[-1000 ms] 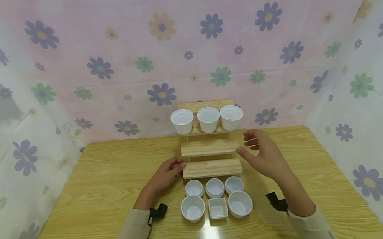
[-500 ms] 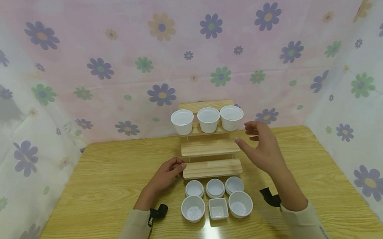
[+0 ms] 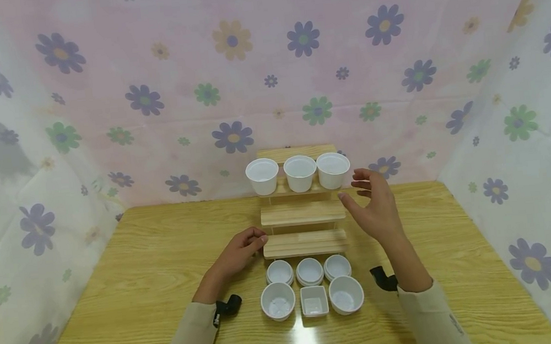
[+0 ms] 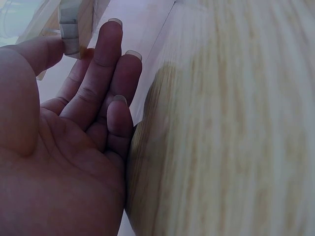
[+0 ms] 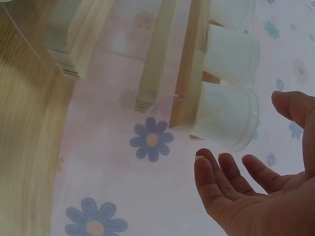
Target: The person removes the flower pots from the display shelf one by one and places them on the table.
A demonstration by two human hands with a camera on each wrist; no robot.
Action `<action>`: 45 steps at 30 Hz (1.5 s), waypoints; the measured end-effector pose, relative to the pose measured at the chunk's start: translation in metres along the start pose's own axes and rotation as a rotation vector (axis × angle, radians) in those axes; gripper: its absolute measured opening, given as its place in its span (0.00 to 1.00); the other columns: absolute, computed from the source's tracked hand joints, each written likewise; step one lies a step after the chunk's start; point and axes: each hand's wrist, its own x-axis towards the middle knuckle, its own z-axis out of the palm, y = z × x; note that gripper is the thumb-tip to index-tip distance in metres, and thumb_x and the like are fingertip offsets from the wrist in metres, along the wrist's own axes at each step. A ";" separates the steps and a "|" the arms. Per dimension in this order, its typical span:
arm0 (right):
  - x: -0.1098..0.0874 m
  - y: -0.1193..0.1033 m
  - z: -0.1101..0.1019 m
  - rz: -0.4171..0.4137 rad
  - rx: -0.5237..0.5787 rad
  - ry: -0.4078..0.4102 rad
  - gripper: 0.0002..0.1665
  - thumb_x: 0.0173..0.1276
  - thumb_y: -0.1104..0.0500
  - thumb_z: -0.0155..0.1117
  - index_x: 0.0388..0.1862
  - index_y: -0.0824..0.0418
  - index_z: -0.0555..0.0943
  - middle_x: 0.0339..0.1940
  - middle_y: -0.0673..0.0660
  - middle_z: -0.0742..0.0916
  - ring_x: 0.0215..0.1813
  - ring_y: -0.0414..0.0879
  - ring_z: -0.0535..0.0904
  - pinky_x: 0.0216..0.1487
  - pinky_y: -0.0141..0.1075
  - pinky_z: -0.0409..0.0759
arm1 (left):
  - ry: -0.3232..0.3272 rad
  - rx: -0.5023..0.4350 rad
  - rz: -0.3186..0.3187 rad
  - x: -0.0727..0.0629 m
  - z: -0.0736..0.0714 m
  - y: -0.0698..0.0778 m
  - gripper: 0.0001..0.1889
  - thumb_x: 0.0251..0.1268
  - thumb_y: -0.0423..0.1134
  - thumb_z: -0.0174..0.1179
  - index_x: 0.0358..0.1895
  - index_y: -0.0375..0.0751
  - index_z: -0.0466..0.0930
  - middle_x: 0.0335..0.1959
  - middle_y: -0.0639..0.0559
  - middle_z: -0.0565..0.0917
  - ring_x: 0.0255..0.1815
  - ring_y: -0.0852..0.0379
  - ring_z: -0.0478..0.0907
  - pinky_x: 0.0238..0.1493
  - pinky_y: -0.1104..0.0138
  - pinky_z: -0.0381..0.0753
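Note:
A stepped wooden display stand (image 3: 301,212) stands mid-table in the head view. Three white plastic cups (image 3: 300,174) line its upper tier. My left hand (image 3: 237,251) is at the left end of the lowest step; the left wrist view has the board end (image 4: 72,27) between thumb and index finger, the other fingers loosely extended. Beside the rightmost cup (image 5: 224,116), my right hand (image 3: 376,206) is in the air, thumb and fingers spread apart and holding nothing. A gap separates its fingertips from that cup in the right wrist view.
In front of the stand sit several small white bowls: a back row of round ones (image 3: 309,271), then two larger round bowls (image 3: 346,295) flanking a square dish (image 3: 314,301). Wood-grain table (image 3: 167,293) surrounds them. A floral cloth (image 3: 268,95) hangs behind and at both sides.
My right hand has risen and moved farther back, from beside the middle steps to beside the rightmost cup. The left hand, the stand, the cups and the bowls stay where they were.

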 end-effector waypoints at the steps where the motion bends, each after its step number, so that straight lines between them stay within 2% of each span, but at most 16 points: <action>1: 0.001 0.001 0.000 0.000 0.001 0.001 0.35 0.71 0.63 0.74 0.72 0.70 0.70 0.66 0.70 0.78 0.66 0.65 0.79 0.66 0.58 0.78 | 0.002 0.003 0.000 0.000 0.000 0.000 0.14 0.87 0.44 0.53 0.54 0.37 0.81 0.39 0.49 0.84 0.45 0.46 0.79 0.49 0.58 0.78; 16: 0.010 0.018 0.006 -0.017 0.014 0.003 0.38 0.71 0.60 0.76 0.75 0.69 0.70 0.69 0.68 0.78 0.68 0.68 0.79 0.68 0.59 0.77 | 0.004 0.001 0.004 0.000 -0.001 0.001 0.14 0.87 0.44 0.53 0.55 0.37 0.81 0.40 0.49 0.84 0.45 0.45 0.79 0.50 0.56 0.77; 23: 0.015 0.021 0.008 0.007 0.031 -0.004 0.39 0.70 0.60 0.77 0.75 0.67 0.71 0.69 0.66 0.78 0.68 0.65 0.79 0.68 0.57 0.77 | 0.002 -0.003 0.001 0.000 0.000 0.001 0.14 0.87 0.43 0.53 0.56 0.36 0.81 0.40 0.48 0.84 0.46 0.42 0.80 0.52 0.55 0.78; 32: 0.023 0.024 0.012 -0.035 0.041 -0.010 0.39 0.66 0.61 0.81 0.72 0.69 0.73 0.66 0.67 0.79 0.66 0.66 0.79 0.67 0.59 0.77 | 0.008 0.001 -0.005 0.002 0.001 0.000 0.14 0.87 0.44 0.53 0.55 0.36 0.81 0.39 0.49 0.84 0.45 0.44 0.80 0.51 0.56 0.78; 39: 0.033 0.022 0.015 -0.009 0.042 -0.005 0.41 0.65 0.60 0.82 0.72 0.70 0.73 0.66 0.67 0.79 0.64 0.64 0.80 0.66 0.58 0.79 | 0.003 -0.004 0.001 0.001 0.001 0.000 0.14 0.87 0.44 0.53 0.55 0.36 0.81 0.38 0.49 0.83 0.44 0.44 0.80 0.51 0.55 0.78; 45: 0.039 0.023 0.019 -0.009 0.049 0.026 0.40 0.65 0.62 0.81 0.71 0.72 0.73 0.63 0.70 0.79 0.61 0.64 0.80 0.64 0.61 0.78 | -0.005 -0.006 -0.001 0.000 0.001 -0.001 0.14 0.88 0.44 0.52 0.56 0.36 0.80 0.38 0.49 0.83 0.44 0.44 0.80 0.51 0.55 0.78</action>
